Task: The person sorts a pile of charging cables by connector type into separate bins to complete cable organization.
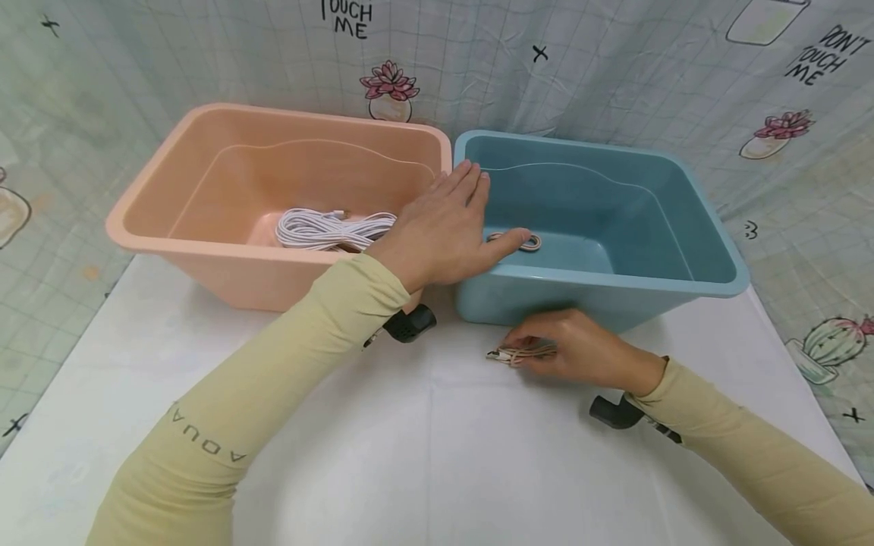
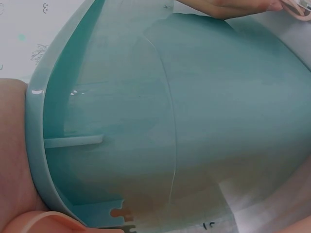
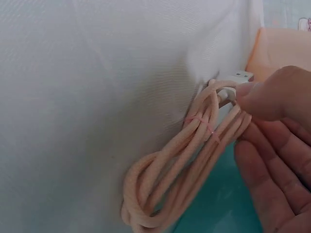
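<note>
My right hand (image 1: 580, 349) pinches a coiled pink USB cable (image 3: 165, 179) between thumb and fingers, low over the white table in front of the blue bin. A thin pink tie binds the coil, and its white USB plug shows beside my thumb (image 3: 260, 99). My left hand (image 1: 444, 227) lies with straight fingers across the adjoining rims of the peach bin (image 1: 205, 249) and the blue bin (image 1: 628, 282). White coiled cables (image 1: 307, 230) lie in the peach bin, partly behind the left wrist. Another small coiled cable (image 1: 531, 243) is in the blue bin, partly hidden by my left thumb.
Both bins stand side by side at the back of the white table (image 1: 423, 455). A patterned curtain (image 1: 601, 68) hangs behind and at the sides. Black wrist devices (image 1: 410, 324) sit under both forearms.
</note>
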A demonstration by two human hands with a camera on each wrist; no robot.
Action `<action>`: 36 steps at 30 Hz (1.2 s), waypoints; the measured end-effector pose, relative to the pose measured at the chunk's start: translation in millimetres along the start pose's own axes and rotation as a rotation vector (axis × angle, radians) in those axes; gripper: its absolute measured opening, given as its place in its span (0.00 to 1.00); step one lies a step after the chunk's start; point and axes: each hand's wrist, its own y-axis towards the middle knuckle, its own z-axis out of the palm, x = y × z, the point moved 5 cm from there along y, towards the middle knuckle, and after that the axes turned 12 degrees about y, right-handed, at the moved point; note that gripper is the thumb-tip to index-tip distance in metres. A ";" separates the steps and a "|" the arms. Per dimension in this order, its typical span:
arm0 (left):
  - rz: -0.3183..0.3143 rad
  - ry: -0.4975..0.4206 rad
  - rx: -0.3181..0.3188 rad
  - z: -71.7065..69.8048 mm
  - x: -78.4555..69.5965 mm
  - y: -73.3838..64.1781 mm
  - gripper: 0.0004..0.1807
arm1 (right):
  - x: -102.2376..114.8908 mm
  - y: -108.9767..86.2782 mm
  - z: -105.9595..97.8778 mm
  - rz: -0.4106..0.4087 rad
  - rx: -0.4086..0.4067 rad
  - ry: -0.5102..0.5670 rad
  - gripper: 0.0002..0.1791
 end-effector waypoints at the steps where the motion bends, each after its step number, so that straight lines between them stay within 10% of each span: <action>1: 0.000 0.000 0.002 -0.2 0.0 -0.1 0.52 | -0.1 -0.2 0.6 0.002 0.002 -0.010 0.15; 36: 0.004 -0.010 0.005 -0.8 0.3 -0.6 0.53 | -3.1 -3.0 11.5 -0.015 -0.008 -0.009 0.16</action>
